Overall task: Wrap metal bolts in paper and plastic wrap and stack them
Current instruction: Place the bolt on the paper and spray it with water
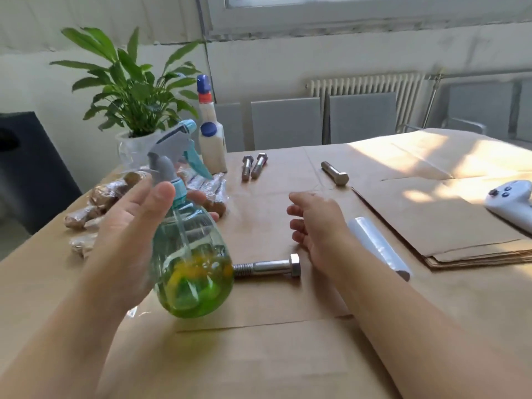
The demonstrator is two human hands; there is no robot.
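Left hand [135,226] grasping a clear spray bottle [190,254] with greenish liquid inside, right hand [316,223] relaxed and empty over the counter [259,355], bare bolt [267,266] lying between them, wrapped bolts [95,203] piled at left.

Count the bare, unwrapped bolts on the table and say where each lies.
4. A far pair lies beside the glue bottle, one farther right, one near the right hand. The spray bottle may hide more.
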